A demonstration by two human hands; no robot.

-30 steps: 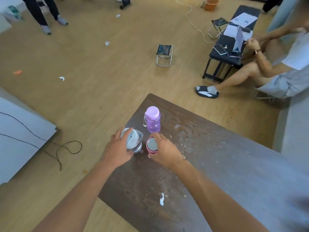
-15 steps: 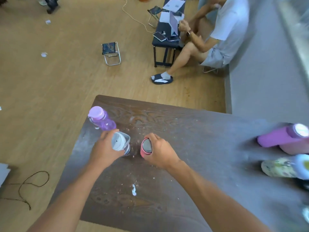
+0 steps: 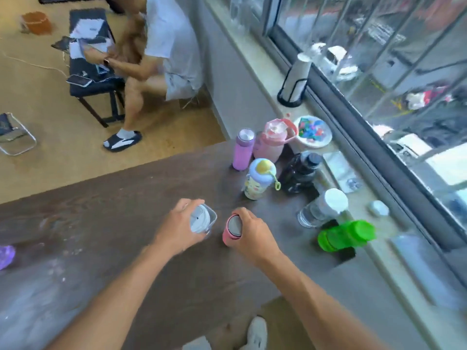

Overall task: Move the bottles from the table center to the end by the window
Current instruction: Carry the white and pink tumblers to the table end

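My left hand (image 3: 177, 229) grips a clear bottle with a white lid (image 3: 202, 219) from the side. My right hand (image 3: 252, 236) is wrapped around a small pink bottle with a grey top (image 3: 232, 229). Both bottles are over the dark wooden table (image 3: 113, 210), near its window end. A purple bottle (image 3: 6, 256) stays behind at the far left edge of the view. By the window stand several bottles: lilac (image 3: 242, 150), pink jug (image 3: 271, 142), cartoon-printed (image 3: 259, 179), black (image 3: 300, 173), clear with white cap (image 3: 323, 208), green (image 3: 346, 234).
A grey window sill (image 3: 353, 193) runs along the table's end, carrying a paper-cup holder (image 3: 295, 79) and a bowl of coloured bits (image 3: 313, 131). A seated person (image 3: 161, 51) and a black bench (image 3: 88, 72) are beyond the table. A folding stool (image 3: 12, 135) stands at left.
Both hands have carried their bottles away from the purple bottle toward the window end. The view has swung right, bringing the sill and the gathered bottles into sight.
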